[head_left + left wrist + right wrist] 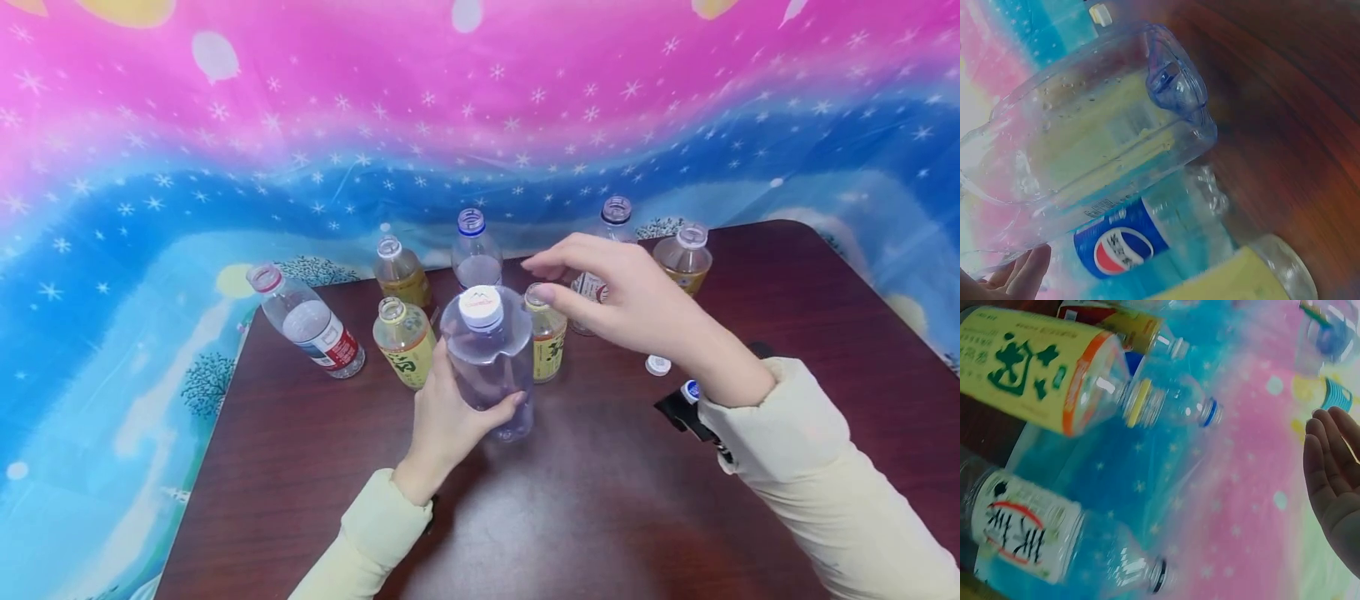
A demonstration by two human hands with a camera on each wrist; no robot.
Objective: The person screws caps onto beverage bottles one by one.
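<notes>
My left hand (446,417) grips a large clear plastic bottle (491,379), thumb across its near side. A white screw cap (481,307) with printing sits on the bottle's neck, and the bottle stands upright in the head view. In the left wrist view, droplets cling inside its clear wall (1100,119), and a few fingers (1029,272) show at the lower left. My right hand (622,287) is raised to the right of the cap, its fingers extended and holding nothing. From the right wrist, the cap (1337,395) appears close by those fingertips.
Several uncapped bottles stand behind: a red-labelled bottle (330,342) at left, yellow-labelled bottles (405,346) nearer, a Pepsi bottle (1122,247), and a white-labelled bottle (1025,525). A white cap (658,365) and a blue cap (691,390) lie on the dark table (600,500) by the right forearm.
</notes>
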